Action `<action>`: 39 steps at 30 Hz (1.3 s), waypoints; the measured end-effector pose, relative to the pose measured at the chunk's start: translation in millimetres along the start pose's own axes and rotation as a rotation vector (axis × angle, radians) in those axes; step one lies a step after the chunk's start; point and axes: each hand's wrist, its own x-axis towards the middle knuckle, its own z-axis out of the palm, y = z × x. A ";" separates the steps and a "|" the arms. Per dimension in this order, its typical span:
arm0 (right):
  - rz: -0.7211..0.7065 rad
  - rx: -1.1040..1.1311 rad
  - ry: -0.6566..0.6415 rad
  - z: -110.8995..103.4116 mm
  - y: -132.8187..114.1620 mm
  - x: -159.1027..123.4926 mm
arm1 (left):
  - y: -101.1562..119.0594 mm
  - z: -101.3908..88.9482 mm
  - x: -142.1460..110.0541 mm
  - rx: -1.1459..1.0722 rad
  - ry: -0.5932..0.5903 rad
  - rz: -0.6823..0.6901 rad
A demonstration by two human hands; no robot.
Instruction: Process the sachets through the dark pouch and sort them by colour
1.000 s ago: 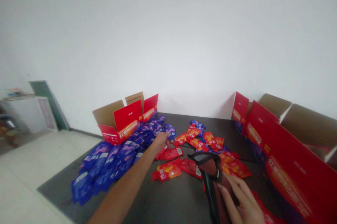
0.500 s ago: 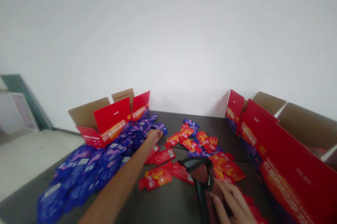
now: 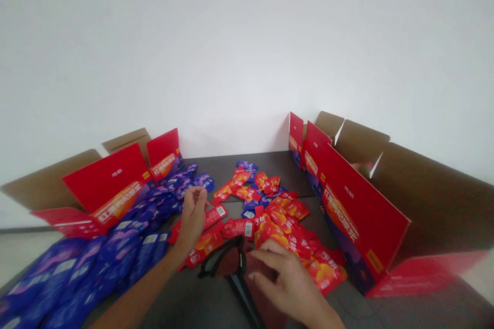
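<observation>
My left hand (image 3: 195, 210) hovers over the pouches left of centre, its fingers curled together; anything between them is too small or hidden to make out. Close by it lie blue-purple pouches (image 3: 200, 182) and a red pouch with a barcode (image 3: 216, 214). In the near middle, my right hand (image 3: 285, 272) is closed on a pair of dark-rimmed sunglasses (image 3: 227, 262) with brownish lenses, one black arm pointing down towards me. Orange-and-red pouches (image 3: 285, 218) lie in a loose heap just beyond the right hand.
Open red cartons (image 3: 116, 179) stand along the left, beside a long spread of blue pouches (image 3: 111, 252). More open red cartons (image 3: 347, 200) line the right side, flaps up. A white wall (image 3: 239, 61) rises behind the dark table (image 3: 208, 298).
The view has turned right and shows more of the right cartons. My left hand has drawn back nearer, its outstretched fingers now curled. The sunglasses stay in my right hand, now tilted left.
</observation>
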 end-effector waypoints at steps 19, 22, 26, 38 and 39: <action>0.156 0.007 -0.295 12.6 -5.8 -7.8 | -40.2 139.2 20.6 0.690 -0.620 0.037; 0.161 0.026 -0.283 10.7 -9.1 -9.3 | -41.0 140.1 25.3 0.777 -0.581 0.039; 0.189 0.036 -0.288 8.4 -12.1 -9.2 | -32.2 142.8 29.5 0.930 -0.597 0.055; 0.111 0.013 -0.349 11.7 0.9 -9.7 | 16.2 122.3 17.7 1.044 -0.605 0.134; 0.072 0.001 -0.356 13.3 3.3 -9.1 | 22.1 112.7 15.8 1.010 -0.595 0.140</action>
